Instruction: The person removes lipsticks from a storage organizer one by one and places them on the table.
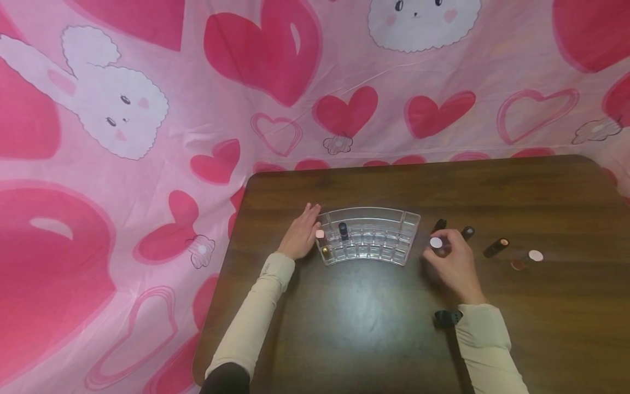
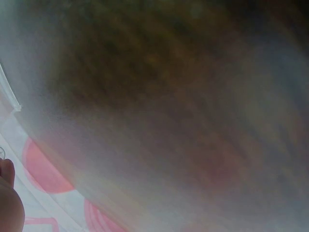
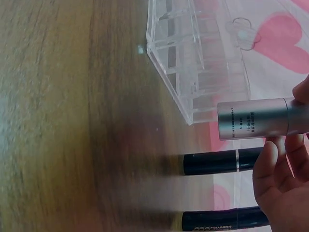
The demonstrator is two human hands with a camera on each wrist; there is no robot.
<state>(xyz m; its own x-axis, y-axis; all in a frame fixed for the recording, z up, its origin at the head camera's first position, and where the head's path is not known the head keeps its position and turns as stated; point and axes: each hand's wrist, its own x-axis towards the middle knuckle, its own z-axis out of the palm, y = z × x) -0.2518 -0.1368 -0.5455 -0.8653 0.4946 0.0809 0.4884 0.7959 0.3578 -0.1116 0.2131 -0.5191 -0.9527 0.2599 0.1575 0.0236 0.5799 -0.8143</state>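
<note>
In my right hand [image 1: 455,265] I pinch a silver lipstick tube [image 3: 253,119] between thumb and fingers, just right of the clear organizer [image 1: 412,235]. In the right wrist view the tube appears above the table, with small print on its side. My left hand [image 1: 299,234] rests against the organizer's left end, its fingers extended. In the organizer's left part stand a dark lipstick [image 1: 343,230], a pink-topped tube [image 1: 320,235] and a gold-topped one [image 1: 325,251]. The left wrist view is mostly blurred.
Right of the organizer stand black lipsticks [image 1: 468,233] [image 3: 212,163], a black tube with a tan top [image 1: 497,248] and a pale-topped tube [image 1: 535,256]. A pink heart-patterned cloth [image 1: 275,131] hangs behind and left of the brown table [image 1: 364,317].
</note>
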